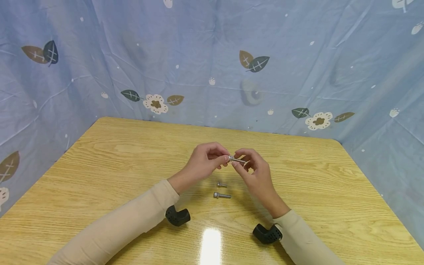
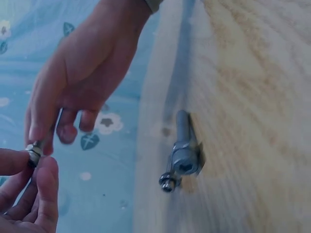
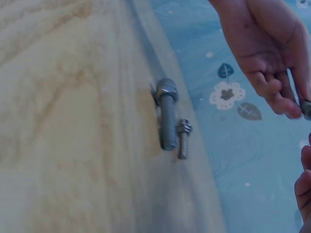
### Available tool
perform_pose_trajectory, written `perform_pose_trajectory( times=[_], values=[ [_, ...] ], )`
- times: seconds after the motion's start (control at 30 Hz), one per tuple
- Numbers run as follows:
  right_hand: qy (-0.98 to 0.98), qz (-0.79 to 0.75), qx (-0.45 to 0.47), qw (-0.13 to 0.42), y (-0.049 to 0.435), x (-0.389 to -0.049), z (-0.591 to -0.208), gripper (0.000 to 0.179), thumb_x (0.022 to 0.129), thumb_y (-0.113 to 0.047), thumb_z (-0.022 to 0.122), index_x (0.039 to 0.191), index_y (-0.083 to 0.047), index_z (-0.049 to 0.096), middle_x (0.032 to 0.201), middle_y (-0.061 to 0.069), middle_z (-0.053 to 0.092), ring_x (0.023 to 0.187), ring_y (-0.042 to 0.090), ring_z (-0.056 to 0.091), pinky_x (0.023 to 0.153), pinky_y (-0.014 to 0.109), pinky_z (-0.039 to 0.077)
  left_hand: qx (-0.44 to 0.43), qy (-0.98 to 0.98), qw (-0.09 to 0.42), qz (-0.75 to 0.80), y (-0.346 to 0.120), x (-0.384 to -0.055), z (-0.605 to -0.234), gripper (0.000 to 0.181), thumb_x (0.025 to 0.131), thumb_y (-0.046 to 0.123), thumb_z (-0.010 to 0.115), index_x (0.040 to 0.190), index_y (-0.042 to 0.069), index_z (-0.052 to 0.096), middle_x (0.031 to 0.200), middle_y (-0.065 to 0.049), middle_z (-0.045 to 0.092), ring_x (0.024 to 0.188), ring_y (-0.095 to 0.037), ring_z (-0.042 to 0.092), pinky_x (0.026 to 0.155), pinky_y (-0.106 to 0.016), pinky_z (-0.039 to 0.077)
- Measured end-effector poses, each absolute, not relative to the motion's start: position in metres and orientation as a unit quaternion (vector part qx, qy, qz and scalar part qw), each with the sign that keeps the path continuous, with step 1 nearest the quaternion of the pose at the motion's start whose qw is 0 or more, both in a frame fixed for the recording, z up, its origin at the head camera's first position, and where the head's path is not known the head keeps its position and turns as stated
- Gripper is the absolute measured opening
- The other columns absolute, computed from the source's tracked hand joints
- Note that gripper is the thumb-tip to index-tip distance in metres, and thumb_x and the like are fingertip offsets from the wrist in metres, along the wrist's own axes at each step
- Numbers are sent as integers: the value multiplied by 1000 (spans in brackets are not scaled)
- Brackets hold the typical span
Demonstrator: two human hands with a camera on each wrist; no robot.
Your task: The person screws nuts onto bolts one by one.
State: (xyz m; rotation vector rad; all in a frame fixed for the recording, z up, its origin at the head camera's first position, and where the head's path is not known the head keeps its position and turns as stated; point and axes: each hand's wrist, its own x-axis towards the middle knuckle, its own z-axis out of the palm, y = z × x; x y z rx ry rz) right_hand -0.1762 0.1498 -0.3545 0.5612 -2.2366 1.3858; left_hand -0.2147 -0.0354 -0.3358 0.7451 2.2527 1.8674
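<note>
Both hands meet over the table around a slim metal bolt (image 1: 239, 160). My left hand (image 1: 207, 158) pinches its head end, where a nut (image 2: 34, 150) shows between thumb and finger in the left wrist view. The bolt's shank points right, into the curled thumb and fingers of my right hand (image 1: 254, 171). Below the hands, a small bolt (image 1: 222, 185) and a larger socket-head bolt (image 1: 222, 195) lie side by side on the table, heads to the left. Each carries a nut or collar by its head, clearest on the large bolt (image 3: 168, 116) in the right wrist view.
The wooden table (image 1: 132, 162) has a light grain and a bright glare patch near its front. A blue patterned curtain (image 1: 198, 55) hangs behind and along both sides. Black holders (image 1: 177, 216) are worn at both wrists, below beige sleeves.
</note>
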Motion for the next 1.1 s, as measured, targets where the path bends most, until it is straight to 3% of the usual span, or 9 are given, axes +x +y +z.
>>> perform_pose_trajectory(
  times=[0.17, 0.4, 0.63, 0.8, 0.97, 1.1],
  values=[
    [-810, 505, 178, 242, 161, -185, -360, 19, 90, -3, 66, 109, -6, 64, 101, 5, 66, 78, 6, 56, 64, 19, 46, 234, 748, 47, 619, -39, -219, -333, 8, 93, 13, 65, 98, 8, 69, 94, -14, 70, 75, -14, 67, 77, -50, 57],
    [-811, 501, 174, 247, 164, -187, -359, 15, 91, -5, 66, 105, -6, 67, 97, 4, 67, 80, 7, 56, 66, 18, 48, 232, 746, 45, 622, -41, -220, -331, 6, 93, 11, 65, 97, 7, 68, 93, -15, 70, 75, -16, 68, 78, -54, 56],
    [-824, 490, 150, 243, 155, -177, -345, 8, 90, 1, 64, 97, 0, 68, 91, 11, 67, 77, 7, 56, 66, 19, 48, 230, 748, 45, 621, -40, -222, -331, 6, 92, 10, 66, 96, 7, 68, 96, -22, 70, 74, -15, 68, 75, -46, 58],
    [-827, 485, 153, 239, 150, -169, -333, 5, 89, 3, 64, 94, 4, 67, 88, 14, 66, 75, 9, 55, 65, 20, 48, 228, 751, 55, 618, -42, -223, -330, 8, 92, 13, 66, 98, 8, 68, 93, -15, 70, 76, -16, 67, 76, -44, 58],
    [-829, 480, 159, 240, 156, -179, -347, 7, 89, 0, 66, 95, -2, 69, 88, 10, 68, 76, 10, 55, 63, 21, 48, 222, 755, 73, 612, -44, -225, -331, 11, 92, 14, 67, 101, 9, 67, 94, -11, 69, 78, -17, 67, 81, -50, 56],
    [-837, 473, 157, 225, 163, -188, -361, 8, 91, -6, 67, 97, -10, 70, 91, 5, 69, 78, 9, 56, 65, 22, 48, 217, 768, 79, 597, -45, -226, -332, 12, 90, 12, 69, 101, 10, 68, 94, -10, 69, 84, -27, 68, 81, -50, 56]
  ],
)
